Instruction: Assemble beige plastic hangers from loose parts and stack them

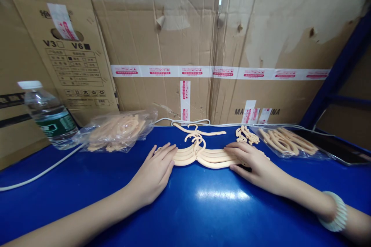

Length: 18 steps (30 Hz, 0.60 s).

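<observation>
I see my left hand (155, 173) lying flat on the blue counter (203, 212), fingers stretched out and loose, the tips touching the left end of a stack of peach plastic hangers (203, 157). My right hand (255, 164) lies flat too, palm down and fingers extended, pressing on the stack's right end; neither hand grips anything. The stack sits mid-counter between the hands, hooks pointing away from me. Just behind it lies a single hanger (199, 131). A clear bag of hangers (116, 131) sits far left beside a water bottle (49, 115), and another bag (286, 141) lies to the right. Cardboard boxes (174, 38) wall off the back.
</observation>
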Available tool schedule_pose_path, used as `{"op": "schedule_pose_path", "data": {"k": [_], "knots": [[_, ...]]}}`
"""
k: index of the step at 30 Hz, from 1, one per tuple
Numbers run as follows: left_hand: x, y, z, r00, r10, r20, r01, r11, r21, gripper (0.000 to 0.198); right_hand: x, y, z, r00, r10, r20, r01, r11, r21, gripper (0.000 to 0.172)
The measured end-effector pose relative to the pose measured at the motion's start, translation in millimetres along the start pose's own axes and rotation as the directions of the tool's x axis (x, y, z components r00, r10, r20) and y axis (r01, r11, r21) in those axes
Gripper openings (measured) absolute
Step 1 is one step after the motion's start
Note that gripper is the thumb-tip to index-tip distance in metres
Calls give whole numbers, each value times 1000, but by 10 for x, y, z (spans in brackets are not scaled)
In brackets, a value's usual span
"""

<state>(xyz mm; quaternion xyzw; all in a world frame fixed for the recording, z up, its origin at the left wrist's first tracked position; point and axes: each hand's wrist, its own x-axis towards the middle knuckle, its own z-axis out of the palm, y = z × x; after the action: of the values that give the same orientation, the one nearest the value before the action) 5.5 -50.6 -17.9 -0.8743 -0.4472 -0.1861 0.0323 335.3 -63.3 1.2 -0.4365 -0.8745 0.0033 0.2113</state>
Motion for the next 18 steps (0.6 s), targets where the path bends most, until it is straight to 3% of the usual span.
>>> {"op": "schedule_pose_path", "data": {"k": [7, 11, 18], "knots": [[2, 22, -22, 1000, 8, -11, -8, 1000, -6, 40, -6, -174, -52, 980, -200, -17, 200, 980, -20, 32], [0, 30, -21, 999, 32, -41, -32, 999, 5, 36, -25, -293, -68, 966, -255, 46, 257, 965, -45, 22], [-2, 64, -44, 985, 110, -134, -107, 994, 31, 29, -53, -335, -45, 945, -315, 89, 317, 948, -7, 23]]}}
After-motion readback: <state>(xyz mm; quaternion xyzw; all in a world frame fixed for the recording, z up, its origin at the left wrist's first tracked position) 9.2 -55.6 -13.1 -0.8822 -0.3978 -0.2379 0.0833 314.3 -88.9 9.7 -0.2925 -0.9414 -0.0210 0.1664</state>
